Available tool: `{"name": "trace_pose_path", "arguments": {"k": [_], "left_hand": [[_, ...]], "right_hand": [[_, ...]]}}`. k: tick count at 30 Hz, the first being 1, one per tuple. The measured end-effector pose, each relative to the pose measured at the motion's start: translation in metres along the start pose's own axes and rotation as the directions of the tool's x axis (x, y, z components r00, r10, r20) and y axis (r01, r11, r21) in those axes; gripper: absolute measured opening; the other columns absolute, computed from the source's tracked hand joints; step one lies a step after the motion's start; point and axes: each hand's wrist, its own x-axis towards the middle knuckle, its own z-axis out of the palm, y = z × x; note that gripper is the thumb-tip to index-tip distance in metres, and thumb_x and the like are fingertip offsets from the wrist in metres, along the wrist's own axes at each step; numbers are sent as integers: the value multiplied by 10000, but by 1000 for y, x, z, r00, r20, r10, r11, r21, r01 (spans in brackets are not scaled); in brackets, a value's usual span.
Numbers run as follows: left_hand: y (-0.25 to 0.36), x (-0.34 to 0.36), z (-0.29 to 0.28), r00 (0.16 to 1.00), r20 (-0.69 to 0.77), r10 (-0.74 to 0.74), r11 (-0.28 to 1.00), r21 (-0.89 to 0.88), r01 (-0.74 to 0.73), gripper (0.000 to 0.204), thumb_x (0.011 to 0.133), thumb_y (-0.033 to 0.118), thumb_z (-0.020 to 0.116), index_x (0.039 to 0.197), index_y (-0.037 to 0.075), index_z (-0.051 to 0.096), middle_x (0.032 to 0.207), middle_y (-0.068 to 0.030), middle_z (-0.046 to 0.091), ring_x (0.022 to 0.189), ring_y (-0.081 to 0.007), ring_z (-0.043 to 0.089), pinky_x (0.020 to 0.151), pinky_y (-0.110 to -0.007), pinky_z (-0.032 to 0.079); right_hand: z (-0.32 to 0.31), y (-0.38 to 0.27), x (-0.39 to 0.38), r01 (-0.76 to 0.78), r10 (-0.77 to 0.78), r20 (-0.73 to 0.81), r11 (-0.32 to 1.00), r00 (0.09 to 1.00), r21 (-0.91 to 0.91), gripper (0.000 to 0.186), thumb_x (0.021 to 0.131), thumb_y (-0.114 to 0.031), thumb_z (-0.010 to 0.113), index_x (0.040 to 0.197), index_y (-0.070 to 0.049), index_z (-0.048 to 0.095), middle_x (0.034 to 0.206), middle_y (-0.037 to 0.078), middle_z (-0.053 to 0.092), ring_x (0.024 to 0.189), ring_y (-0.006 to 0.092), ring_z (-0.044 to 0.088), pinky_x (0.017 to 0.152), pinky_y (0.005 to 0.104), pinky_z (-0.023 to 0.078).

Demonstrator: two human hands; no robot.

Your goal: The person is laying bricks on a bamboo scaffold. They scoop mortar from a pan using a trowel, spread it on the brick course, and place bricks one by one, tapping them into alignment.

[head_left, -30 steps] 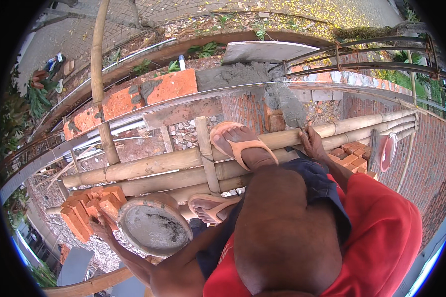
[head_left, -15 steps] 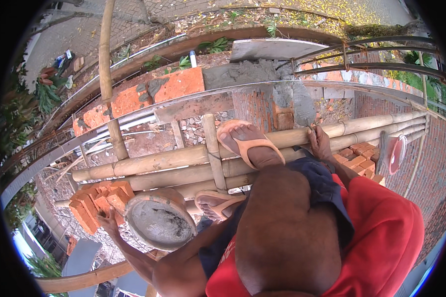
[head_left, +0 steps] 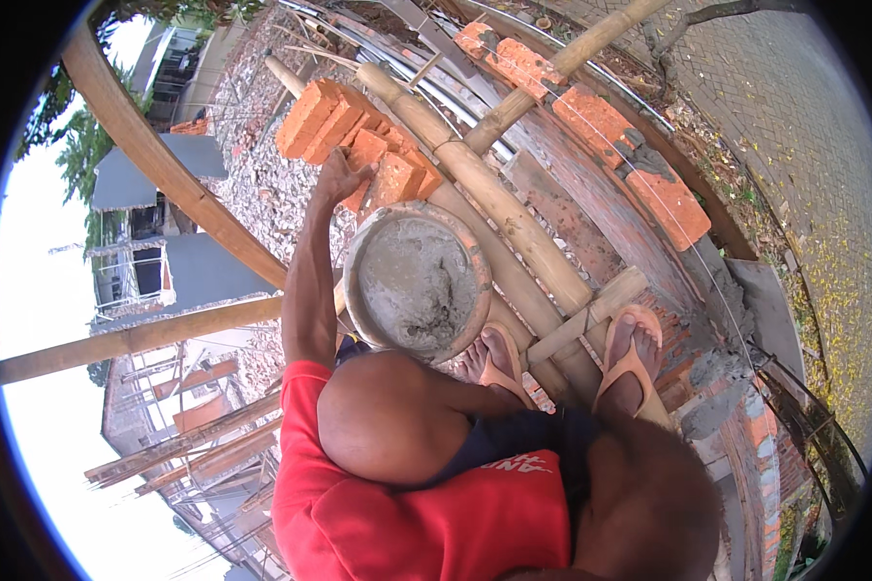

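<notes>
My left hand (head_left: 341, 176) reaches out and is closed on an orange brick (head_left: 366, 157) in a small pile (head_left: 318, 118). Just below the pile a round bucket (head_left: 354, 252) of wet grey mortar sits on the bamboo platform (head_left: 509, 223), beside my sandalled feet (head_left: 628, 358). My right hand is out of sight, behind my bent legs and body.
A row of bricks (head_left: 664, 208) with mortar and a string line runs along the wall top at the right. Bamboo poles (head_left: 145, 339) and a curved timber (head_left: 165, 165) cross the left side, above rubble and a grey building. A paved path lies beyond the wall.
The view has swung leftward, bringing the pile and bucket to the upper middle. My left hand stays at the bricks; my right hand and the trowel it held have left sight.
</notes>
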Motion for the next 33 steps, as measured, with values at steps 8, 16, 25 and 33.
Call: {"name": "trace_pose_path", "arguments": {"k": [8,16,25,33], "left_hand": [[52,-37,16,893,135,429,867,215,-449,781,735,591,866,1385,210,662,1626,-210,323,1556,-435,200,1223,-683,168],[28,-32,13,781,314,540,764,206,-611,824,881,578,719,1562,199,452,1525,-186,495,1354,-379,493,1119,-553,332],[46,-22,-29,896,262,360,911,-307,-276,1096,720,204,937,1614,48,323,1317,-289,642,1253,-368,643,1069,-440,515],[253,-53,-110,694,237,680,731,-292,-616,999,724,129,889,1582,31,385,1386,-269,584,1219,-356,629,1048,-460,529]], "right_hand": [[-18,6,3,0,-2,-15,997,1000,-82,289,1082,-284,546,1007,-4,555,749,185,568,682,320,563,637,435,466],[-11,4,-23,-59,51,-86,994,995,-89,281,1078,-284,556,1005,-12,557,761,196,582,695,351,585,645,447,473],[-2,6,24,24,-52,-199,990,979,-141,266,1058,-279,585,995,-21,560,792,234,609,741,451,617,674,492,484],[-10,-13,30,-25,11,-128,994,992,-108,297,1048,-306,597,965,-24,557,781,229,610,744,441,620,674,486,481]]}}
